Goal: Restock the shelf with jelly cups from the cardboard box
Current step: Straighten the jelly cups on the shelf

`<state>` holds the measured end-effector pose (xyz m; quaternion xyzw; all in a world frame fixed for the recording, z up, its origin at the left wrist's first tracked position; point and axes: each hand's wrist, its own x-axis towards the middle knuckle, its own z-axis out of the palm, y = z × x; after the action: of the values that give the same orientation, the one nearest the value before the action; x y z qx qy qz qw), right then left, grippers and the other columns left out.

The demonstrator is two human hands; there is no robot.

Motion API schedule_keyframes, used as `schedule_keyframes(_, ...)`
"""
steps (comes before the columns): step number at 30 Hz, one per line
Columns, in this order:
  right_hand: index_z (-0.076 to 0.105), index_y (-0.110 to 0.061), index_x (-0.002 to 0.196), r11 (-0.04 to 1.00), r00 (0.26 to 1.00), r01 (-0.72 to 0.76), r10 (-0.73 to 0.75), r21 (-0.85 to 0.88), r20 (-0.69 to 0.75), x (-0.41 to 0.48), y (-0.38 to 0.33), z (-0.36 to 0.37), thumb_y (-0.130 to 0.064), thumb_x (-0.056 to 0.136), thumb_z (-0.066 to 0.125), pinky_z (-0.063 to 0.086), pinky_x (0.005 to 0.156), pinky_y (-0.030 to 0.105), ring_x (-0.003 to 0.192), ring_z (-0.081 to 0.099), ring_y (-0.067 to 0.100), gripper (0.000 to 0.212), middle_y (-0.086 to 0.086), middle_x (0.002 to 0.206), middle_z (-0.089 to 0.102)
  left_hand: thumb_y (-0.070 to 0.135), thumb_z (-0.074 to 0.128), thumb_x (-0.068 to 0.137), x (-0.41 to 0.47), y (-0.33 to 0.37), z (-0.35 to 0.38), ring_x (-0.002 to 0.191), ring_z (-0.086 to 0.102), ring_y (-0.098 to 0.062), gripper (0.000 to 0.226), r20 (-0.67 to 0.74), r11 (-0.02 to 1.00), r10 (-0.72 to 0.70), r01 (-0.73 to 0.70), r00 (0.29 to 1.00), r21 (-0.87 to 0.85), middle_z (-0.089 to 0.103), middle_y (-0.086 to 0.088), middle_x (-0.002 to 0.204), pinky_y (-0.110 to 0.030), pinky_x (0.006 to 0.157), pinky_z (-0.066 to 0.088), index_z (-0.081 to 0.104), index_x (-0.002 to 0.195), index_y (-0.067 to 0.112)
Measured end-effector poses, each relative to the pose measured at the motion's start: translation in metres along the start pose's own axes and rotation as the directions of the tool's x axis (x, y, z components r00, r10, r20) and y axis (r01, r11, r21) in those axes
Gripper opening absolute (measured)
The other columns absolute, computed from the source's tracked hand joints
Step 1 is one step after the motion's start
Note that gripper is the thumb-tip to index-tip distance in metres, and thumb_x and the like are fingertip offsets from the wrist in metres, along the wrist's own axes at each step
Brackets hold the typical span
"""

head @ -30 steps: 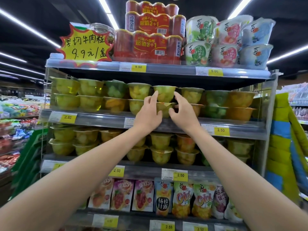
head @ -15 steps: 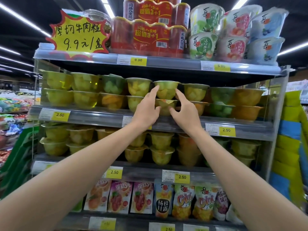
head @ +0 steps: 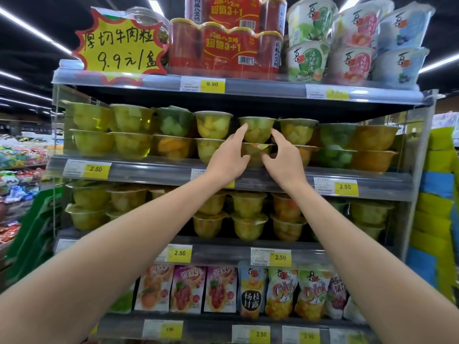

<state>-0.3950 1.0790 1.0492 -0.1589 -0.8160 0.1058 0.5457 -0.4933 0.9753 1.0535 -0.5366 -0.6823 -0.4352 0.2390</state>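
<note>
Clear plastic, yellow-green fruit inside: that's the jelly cup (head: pixel 257 130) I've got both hands around right now. It's the top one of a two-high stack in the middle of the second shelf (head: pixel 154 170), sitting on a lower cup (head: pixel 253 151) with a peel lid.

My left hand (head: pixel 227 160) is on its left side, fingers mostly straight, index tip touching the cup wall and thumb reaching under toward the lower cup. My right hand (head: pixel 286 161) mirrors it on the right, fingers a bit bent, tips against the cup. Neither hand wraps round it; the cup is just bracketed between them.

More cups are packed tight on both sides in the same row, and another double layer (head: pixel 248 227) fills the shelf below. Up top are red can multipacks (head: pixel 223 50), a yellow starburst sign (head: pixel 119 48) and some bigger tubs (head: pixel 355 45). Fruit pouches (head: pixel 221 289) stand along the bottom. Yellow 2.50 tags (head: pixel 345 186) are on the rails.
</note>
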Motion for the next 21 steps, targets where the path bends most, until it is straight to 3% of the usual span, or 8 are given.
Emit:
schedule_keyframes(3,0.04,-0.009,0.144,1.0,0.997,0.03,-0.03,-0.002,-0.073,-0.009,-0.005,0.0,-0.011,0.093,0.058,0.037,0.103,0.025,0.131,0.045,0.021,0.054,0.009,0.144,0.047,0.012,0.057,0.093,-0.01,-0.002,-0.014,0.109,0.059,-0.015,0.06,-0.074,0.999,0.038,-0.038,0.997,0.001,0.045,0.001,0.145,-0.035,0.091,0.051,0.032,0.147,0.02)
schedule_keyframes(5,0.048,-0.007,0.137,0.996,0.983,0.082,-0.087,-0.035,-0.161,-0.016,-0.01,0.002,-0.01,0.092,0.058,0.044,0.087,0.02,0.113,0.056,0.022,0.046,0.011,0.133,0.051,0.013,0.055,0.093,-0.018,-0.007,-0.025,0.089,0.059,-0.008,0.049,-0.188,0.997,0.069,-0.064,0.98,0.033,0.052,0.003,0.134,-0.031,0.08,0.052,0.042,0.14,0.019)
schedule_keyframes(7,0.054,-0.006,0.13,0.99,0.97,0.132,-0.138,-0.045,-0.201,-0.02,-0.018,0.006,-0.009,0.091,0.057,0.044,0.072,0.018,0.094,0.06,0.02,0.039,0.011,0.122,0.053,0.012,0.055,0.093,-0.026,-0.016,-0.032,0.083,0.057,-0.007,0.041,-0.278,0.995,0.095,-0.08,0.956,0.063,0.054,0.001,0.127,-0.025,0.071,0.051,0.048,0.133,0.016)
schedule_keyframes(9,0.055,-0.006,0.127,0.985,0.968,0.172,-0.168,0.0,-0.187,-0.02,-0.03,0.01,-0.008,0.091,0.057,0.047,0.068,0.019,0.085,0.059,0.016,0.036,0.01,0.117,0.055,0.01,0.056,0.092,-0.031,-0.027,-0.038,0.084,0.056,-0.008,0.04,-0.321,0.993,0.099,-0.074,0.942,0.091,0.051,-0.003,0.127,-0.013,0.062,0.043,0.047,0.131,0.013)
schedule_keyframes(12,0.051,-0.006,0.133,0.978,0.975,0.194,-0.183,0.082,-0.126,-0.018,-0.049,0.017,-0.008,0.092,0.057,0.05,0.077,0.021,0.087,0.057,0.009,0.041,0.01,0.123,0.056,0.012,0.059,0.091,-0.034,-0.042,-0.044,0.106,0.053,-0.016,0.052,-0.321,0.99,0.075,-0.031,0.944,0.141,0.042,-0.006,0.135,-0.014,0.067,0.043,0.039,0.139,0.013)
schedule_keyframes(15,0.041,-0.007,0.142,0.98,0.984,0.176,-0.174,0.095,-0.034,-0.013,-0.061,0.031,-0.01,0.094,0.055,0.044,0.091,0.021,0.11,0.058,0.017,0.05,0.01,0.138,0.05,0.017,0.057,0.093,-0.032,-0.051,-0.049,0.12,0.048,-0.02,0.066,-0.238,0.985,0.021,0.02,0.971,0.17,0.031,-0.006,0.147,-0.024,0.078,0.047,0.022,0.149,0.014)
schedule_keyframes(18,0.031,-0.008,0.148,0.991,0.99,0.117,-0.121,0.068,0.069,-0.005,-0.064,0.045,-0.014,0.094,0.054,0.03,0.103,0.019,0.136,0.039,0.02,0.059,0.009,0.15,0.039,0.021,0.055,0.095,-0.027,-0.052,-0.054,0.13,0.043,-0.022,0.076,-0.115,0.994,-0.033,0.044,0.993,0.095,0.025,-0.008,0.155,-0.028,0.09,0.044,0.007,0.153,0.015)
schedule_keyframes(21,0.027,-0.008,0.15,0.993,0.991,0.072,-0.082,0.099,0.107,0.0,-0.064,0.055,-0.016,0.094,0.056,0.03,0.111,0.029,0.14,0.033,0.021,0.063,0.009,0.152,0.037,0.021,0.055,0.096,-0.02,-0.052,-0.056,0.137,0.036,-0.019,0.076,-0.064,0.999,-0.039,0.04,0.997,0.006,0.028,-0.006,0.155,-0.022,0.099,0.035,0.005,0.153,0.014)
